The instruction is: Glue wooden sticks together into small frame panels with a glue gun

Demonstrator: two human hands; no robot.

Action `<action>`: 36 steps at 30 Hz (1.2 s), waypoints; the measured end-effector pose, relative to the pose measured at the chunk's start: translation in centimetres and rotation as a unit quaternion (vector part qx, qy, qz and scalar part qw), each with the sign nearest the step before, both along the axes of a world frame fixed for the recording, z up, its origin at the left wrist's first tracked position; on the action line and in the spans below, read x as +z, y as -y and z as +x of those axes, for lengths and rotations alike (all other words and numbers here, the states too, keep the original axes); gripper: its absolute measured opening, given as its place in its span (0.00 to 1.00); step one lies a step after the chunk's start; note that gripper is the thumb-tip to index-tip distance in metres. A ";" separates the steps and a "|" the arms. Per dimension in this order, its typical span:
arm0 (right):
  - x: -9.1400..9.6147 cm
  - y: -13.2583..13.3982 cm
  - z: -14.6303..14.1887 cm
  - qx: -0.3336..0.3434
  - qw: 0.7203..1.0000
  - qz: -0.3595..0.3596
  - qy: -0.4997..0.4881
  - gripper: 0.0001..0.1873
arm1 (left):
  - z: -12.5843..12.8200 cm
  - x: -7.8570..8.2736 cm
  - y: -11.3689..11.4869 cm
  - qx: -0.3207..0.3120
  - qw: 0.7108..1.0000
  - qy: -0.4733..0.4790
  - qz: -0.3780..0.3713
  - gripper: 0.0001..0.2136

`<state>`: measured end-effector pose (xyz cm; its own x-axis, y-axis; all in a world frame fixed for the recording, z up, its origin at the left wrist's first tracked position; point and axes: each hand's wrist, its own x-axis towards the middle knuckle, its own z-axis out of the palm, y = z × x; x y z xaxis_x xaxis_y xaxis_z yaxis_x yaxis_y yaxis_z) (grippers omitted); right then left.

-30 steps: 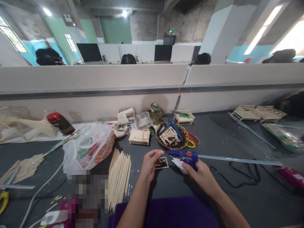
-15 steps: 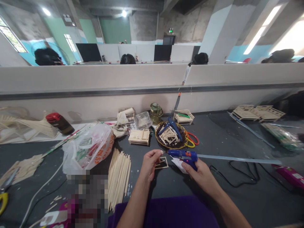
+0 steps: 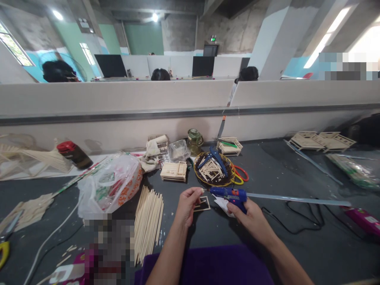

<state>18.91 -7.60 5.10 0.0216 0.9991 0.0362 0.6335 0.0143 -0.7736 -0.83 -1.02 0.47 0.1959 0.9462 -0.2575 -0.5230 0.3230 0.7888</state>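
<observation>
My right hand (image 3: 248, 213) is wrapped around the handle of a blue hot glue gun (image 3: 228, 194), whose nozzle points left. A long clear glue stick (image 3: 297, 198) runs out of its back. My left hand (image 3: 190, 202) is closed in a pinch right at the nozzle; a small pale piece shows at the fingertips, too small to name. Below those fingers a small rectangular frame of thin wooden sticks (image 3: 205, 204) lies on the dark table, partly hidden by the hand. A crumpled white paper (image 3: 223, 206) sits beneath the glue gun.
Long wooden sticks (image 3: 148, 225) lie left of my arms, beside a plastic bag (image 3: 109, 186). Behind my hands stand a basket of short sticks (image 3: 211, 170) with blue pliers, and a small wooden model (image 3: 173, 171). A black cord (image 3: 305, 223) loops at right. Scissors (image 3: 6, 249) lie far left.
</observation>
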 end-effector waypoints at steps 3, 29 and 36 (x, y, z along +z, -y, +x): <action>0.0 0.0 -0.1 0.001 1.000 0.001 0.002 0.20 | 0.0 0.0 -0.1 -0.001 1.000 -0.004 0.003 0.11; -4.1 -2.7 8.1 -0.097 0.922 -0.122 0.354 0.26 | 0.1 -0.8 -0.2 0.014 0.997 -0.082 -0.002 0.14; -0.8 -9.3 2.8 0.146 0.943 0.078 0.290 0.12 | 0.1 -0.7 -0.1 0.010 0.997 -0.073 -0.014 0.14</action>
